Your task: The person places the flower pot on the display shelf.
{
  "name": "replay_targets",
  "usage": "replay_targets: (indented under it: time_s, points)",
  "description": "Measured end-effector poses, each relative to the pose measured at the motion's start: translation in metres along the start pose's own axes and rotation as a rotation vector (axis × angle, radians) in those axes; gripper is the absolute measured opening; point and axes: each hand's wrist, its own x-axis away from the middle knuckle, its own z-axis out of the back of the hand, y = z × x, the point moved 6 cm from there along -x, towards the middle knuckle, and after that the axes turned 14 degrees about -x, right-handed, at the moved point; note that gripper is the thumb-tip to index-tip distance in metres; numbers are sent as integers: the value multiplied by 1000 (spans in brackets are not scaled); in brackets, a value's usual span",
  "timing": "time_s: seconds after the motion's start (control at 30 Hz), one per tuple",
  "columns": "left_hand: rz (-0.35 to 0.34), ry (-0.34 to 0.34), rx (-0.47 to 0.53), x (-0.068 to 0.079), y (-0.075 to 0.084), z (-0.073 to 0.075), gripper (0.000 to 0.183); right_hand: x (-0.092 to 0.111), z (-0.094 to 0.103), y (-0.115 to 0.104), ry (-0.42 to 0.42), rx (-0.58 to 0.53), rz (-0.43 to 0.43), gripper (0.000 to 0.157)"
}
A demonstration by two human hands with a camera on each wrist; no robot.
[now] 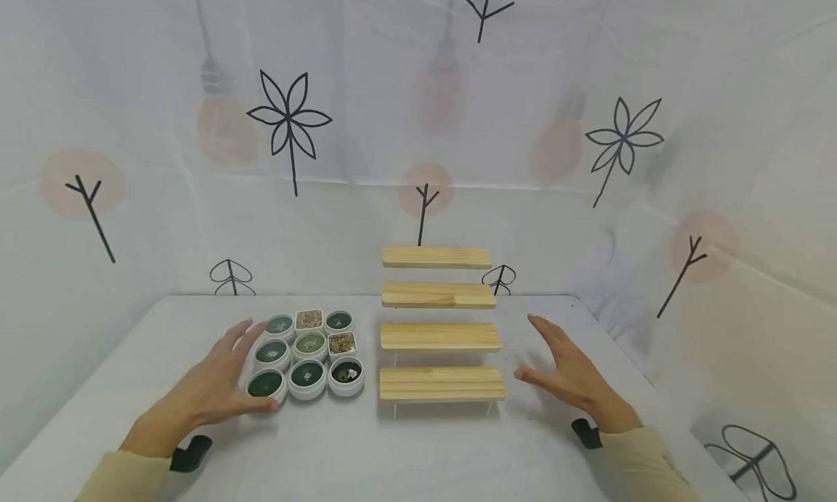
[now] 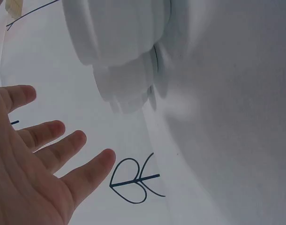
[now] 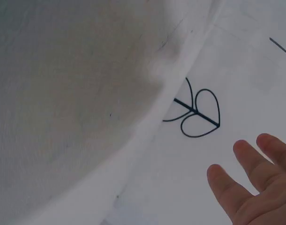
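Note:
In the head view my left hand point(image 1: 212, 382) hovers at the left side of a cluster of small white pots, thumb and fingers spread, holding nothing. Whether it touches the front left pot point(image 1: 266, 386) I cannot tell. Most pots are round with dark green contents; one round pot point(image 1: 310, 344) is lighter green. Two are square, one with pale grainy bits point(image 1: 309, 319), the other with brownish bits point(image 1: 342, 343). A stepped stand with several wooden shelves point(image 1: 442, 382) rises right of the pots. Beyond its right side, my right hand point(image 1: 569, 371) is held with fingers extended, gripping nothing.
Pots and stand are on a white table point(image 1: 340, 451). Behind and beside it hangs a white curtain point(image 1: 366, 219) printed with flowers and twigs. The stand's thin clear supports show beneath the shelves. A black band point(image 1: 191, 453) sits at my left wrist.

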Motion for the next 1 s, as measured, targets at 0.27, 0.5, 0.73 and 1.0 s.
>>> replay_targets:
  time_s: [0.27,0.5,0.73,1.0]
  points:
    - [-38,36,81,-1,3,-1,109,-2,-14,-8,2,-157,-8,90]
    - [-47,35,80,-1,5,-4,86,-5,-21,-12,14,-266,36,85]
    - [-35,-12,81,-2,5,-8,83,-6,-28,-18,-46,-343,-23,77]
    - [-54,-32,122,-3,9,-8,79,-4,-35,-17,-119,-435,-106,72]
